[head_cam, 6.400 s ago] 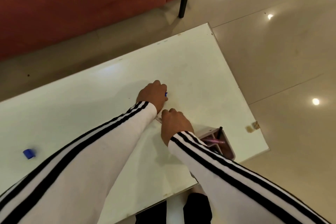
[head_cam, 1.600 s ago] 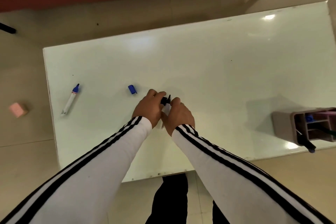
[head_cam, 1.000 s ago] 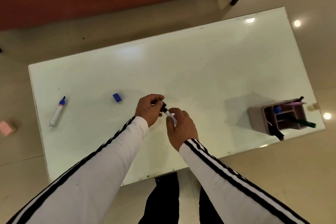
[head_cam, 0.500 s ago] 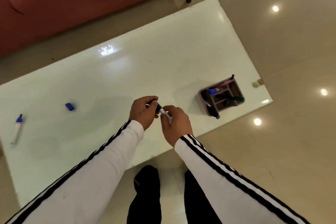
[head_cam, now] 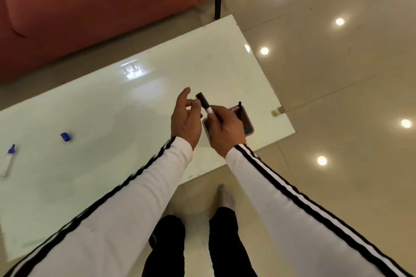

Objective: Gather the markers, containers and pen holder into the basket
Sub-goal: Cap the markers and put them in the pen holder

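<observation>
My right hand [head_cam: 225, 129] grips a white marker with a black cap [head_cam: 203, 101], cap end pointing up and away. It hovers right over the pinkish pen holder [head_cam: 248, 125], which stands near the table's right front corner and is mostly hidden by the hand; a dark pen sticks out of it. My left hand [head_cam: 185, 119] is beside the marker, fingers apart, holding nothing. At the far left of the white table [head_cam: 112, 119] lie an uncapped blue marker [head_cam: 8, 159] and a loose blue cap [head_cam: 65, 136]. No basket is in view.
A red sofa [head_cam: 101, 2] with a black leg stands beyond the table. Glossy beige floor tiles surround the table on the right and front. A small tan object [head_cam: 277, 111] lies on the floor just off the table's right edge. My legs stand at the table's front edge.
My left hand has let go of the black cap and its fingers have spread. My right hand has carried the capped marker to the right, over the pen holder.
</observation>
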